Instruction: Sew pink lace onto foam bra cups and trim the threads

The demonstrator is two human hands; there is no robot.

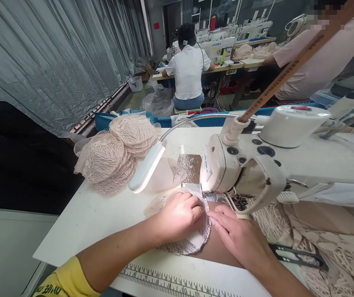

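Observation:
A pale pink lace bra cup (192, 246) lies under the needle area of a white sewing machine (221, 163). My left hand (179, 216) is on top of the cup with its fingers curled, gripping the lace close to the presser foot. From the right, my right hand (238, 233) pinches the cup's scalloped edge between thumb and fingers. The needle itself is mostly hidden behind the machine head and my fingers. Sheer fabric of the same colour spreads to the left of my left hand.
Stacked lace cups (102, 159) stand at the table's left. A bendable lamp (147, 169) arches over the work. Black-handled snips (299, 256) rest among lace pieces (344, 251) on the right. A printed ruler (167, 284) runs along the front edge. Two people sit at machines beyond.

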